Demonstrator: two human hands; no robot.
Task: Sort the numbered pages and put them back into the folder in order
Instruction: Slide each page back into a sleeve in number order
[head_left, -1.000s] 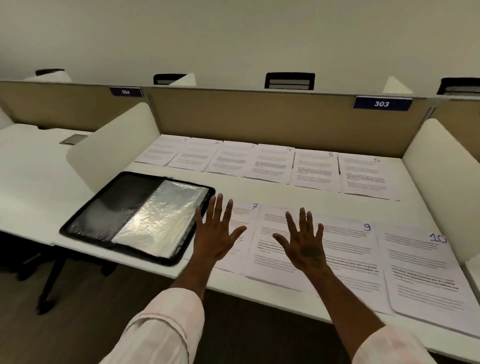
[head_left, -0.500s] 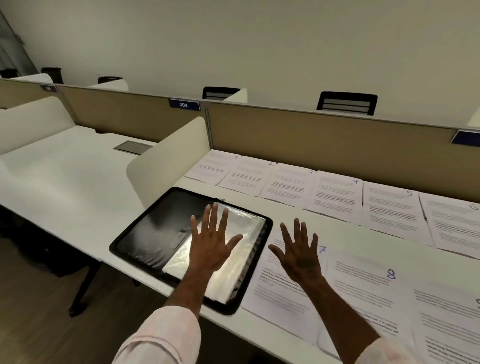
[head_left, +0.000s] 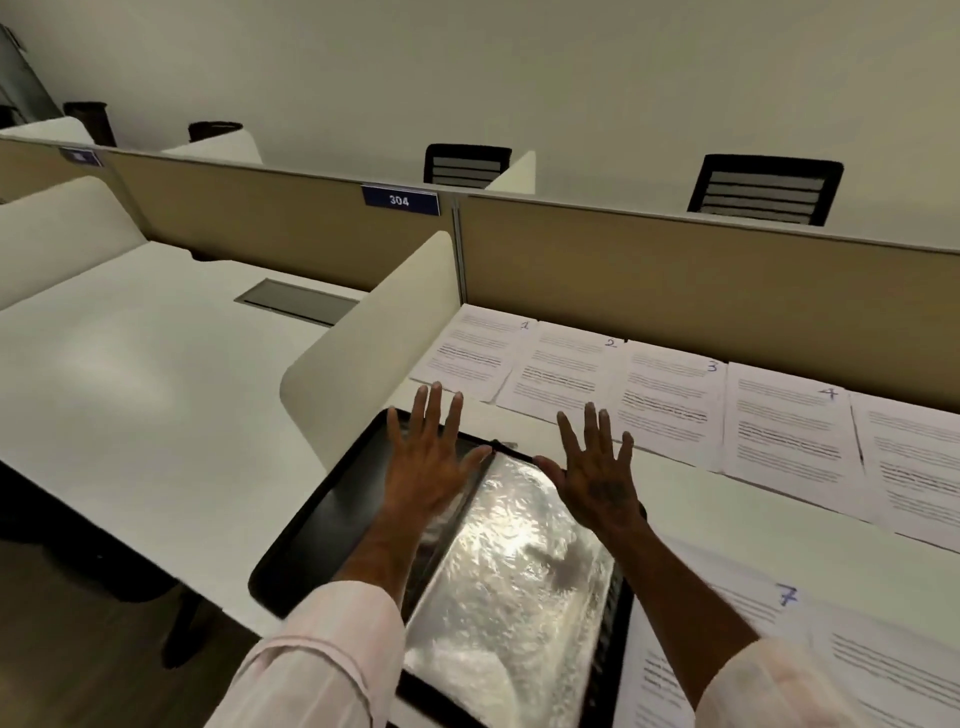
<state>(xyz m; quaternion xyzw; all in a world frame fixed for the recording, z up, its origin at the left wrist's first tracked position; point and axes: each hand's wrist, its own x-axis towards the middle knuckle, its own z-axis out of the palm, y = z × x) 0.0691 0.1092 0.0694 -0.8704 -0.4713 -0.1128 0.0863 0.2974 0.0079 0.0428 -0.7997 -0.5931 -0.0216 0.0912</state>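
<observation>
A black folder (head_left: 322, 525) lies open on the white desk, its clear plastic sleeves (head_left: 514, 587) shining on the right half. My left hand (head_left: 428, 457) hovers flat with spread fingers over the folder's left half. My right hand (head_left: 597, 467) is spread the same way over the sleeves' far edge. Neither hand holds anything. Numbered pages lie in a row along the back: page 1 (head_left: 475, 348), page 2 (head_left: 566, 374), page 3 (head_left: 670, 400), page 4 (head_left: 789, 431). Page 7 (head_left: 831, 639) lies near the front right.
A cream side divider (head_left: 374, 332) stands left of the folder. A tan back partition (head_left: 675, 260) with a blue "304" sign (head_left: 400, 200) runs behind the pages. Another white desk (head_left: 130, 353) lies to the left; black chair backs (head_left: 763, 189) show beyond.
My view has swung left and both spread hands moved left and forward, from over pages 7 and 8 to over the open folder.
</observation>
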